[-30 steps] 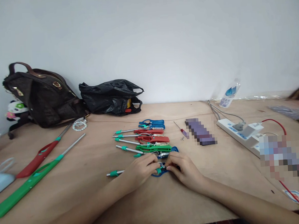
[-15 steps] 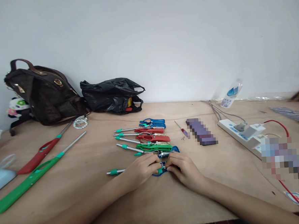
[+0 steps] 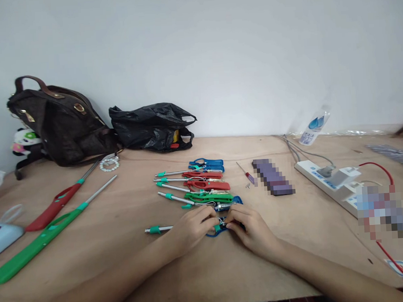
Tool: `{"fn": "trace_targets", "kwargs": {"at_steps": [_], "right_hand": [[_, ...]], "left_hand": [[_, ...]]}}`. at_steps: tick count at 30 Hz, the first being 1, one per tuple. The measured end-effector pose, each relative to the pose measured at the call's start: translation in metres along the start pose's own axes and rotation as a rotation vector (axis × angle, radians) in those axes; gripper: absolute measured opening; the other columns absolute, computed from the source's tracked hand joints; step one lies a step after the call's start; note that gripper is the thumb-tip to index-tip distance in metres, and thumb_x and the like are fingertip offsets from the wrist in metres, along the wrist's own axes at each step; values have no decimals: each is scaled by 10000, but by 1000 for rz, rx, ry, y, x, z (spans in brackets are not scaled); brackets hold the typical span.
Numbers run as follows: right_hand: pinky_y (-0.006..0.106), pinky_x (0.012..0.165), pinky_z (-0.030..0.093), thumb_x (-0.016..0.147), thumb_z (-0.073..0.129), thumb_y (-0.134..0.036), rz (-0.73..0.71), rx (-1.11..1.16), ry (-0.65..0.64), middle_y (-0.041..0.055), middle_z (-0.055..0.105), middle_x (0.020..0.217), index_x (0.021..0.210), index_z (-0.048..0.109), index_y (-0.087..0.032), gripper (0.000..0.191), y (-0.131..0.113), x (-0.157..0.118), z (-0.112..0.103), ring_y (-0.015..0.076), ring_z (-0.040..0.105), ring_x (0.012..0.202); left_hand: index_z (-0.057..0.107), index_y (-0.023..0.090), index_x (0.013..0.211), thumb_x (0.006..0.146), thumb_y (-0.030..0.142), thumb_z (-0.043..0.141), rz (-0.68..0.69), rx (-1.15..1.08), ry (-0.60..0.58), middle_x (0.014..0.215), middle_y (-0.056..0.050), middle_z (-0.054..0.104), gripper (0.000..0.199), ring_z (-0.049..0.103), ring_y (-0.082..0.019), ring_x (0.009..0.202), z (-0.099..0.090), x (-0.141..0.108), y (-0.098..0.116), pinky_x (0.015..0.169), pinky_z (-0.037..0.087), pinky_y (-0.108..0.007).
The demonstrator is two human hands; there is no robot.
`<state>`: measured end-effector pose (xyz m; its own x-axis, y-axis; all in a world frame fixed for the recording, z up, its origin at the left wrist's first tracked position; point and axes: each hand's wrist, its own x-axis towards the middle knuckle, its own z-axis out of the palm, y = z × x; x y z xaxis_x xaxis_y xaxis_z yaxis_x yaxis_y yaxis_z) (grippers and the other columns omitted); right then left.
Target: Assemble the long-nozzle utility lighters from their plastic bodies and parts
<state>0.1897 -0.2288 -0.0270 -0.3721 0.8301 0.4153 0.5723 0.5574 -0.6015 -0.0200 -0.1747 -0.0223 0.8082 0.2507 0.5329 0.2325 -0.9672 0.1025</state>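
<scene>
No marked change at the hands over the last half second, only a slight shift of the view; contact is maintained at the blue-cased piece (image 3: 211,235), so handling appears, by judgement, fine and local rather than a transfer. Left hand (image 3: 191,229): fingers drawn together, pinching small parts at the inner end of that piece; right hand (image 3: 252,227): thumb and fingertips pinching at the opposite side, close to the left fingertips; the exact part under each tip is hidden. The piece lies on the counter (image 3: 182,279), nearest the person; its slender metal tube (image 3: 165,228), smooth and dull silver, shows to the left of the left hand, with a teal collar (image 3: 154,230) around it; casing glossy, rim curved. Beyond the hands, a row of similar pieces: green casing (image 3: 221,197), red casing (image 3: 224,185), blue casing (image 3: 211,162), all moulded, elongated, apparently plastic; thin pale wires loop among them; tubes point left. Right of the row, a screwdriver (image 3: 247,174) with slim metal shaft and red-and-purple handle; small dark screws (image 3: 248,186) just beside it. Further left, a red lighter (image 3: 55,208) and a green lighter (image 3: 39,245), long and tapered; behind, a black plastic bag (image 3: 145,127), thin, creased, shiny; counter surface tan, matt, faintly wrinkled.
</scene>
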Motion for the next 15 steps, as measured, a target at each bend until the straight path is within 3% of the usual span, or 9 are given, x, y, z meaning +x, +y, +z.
{"fn": "trace_targets", "kwargs": {"at_steps": [15], "right_hand": [[272,651,413,885,490,-90,42,52,19,27,583,761,758,527,-198,171,0,0,0,176,554,746]], "left_hand": [[581,123,929,978,153,364,-57,-26,28,859,-65,564,225,508,-148,777,1,0,2,690,431,-230]]}}
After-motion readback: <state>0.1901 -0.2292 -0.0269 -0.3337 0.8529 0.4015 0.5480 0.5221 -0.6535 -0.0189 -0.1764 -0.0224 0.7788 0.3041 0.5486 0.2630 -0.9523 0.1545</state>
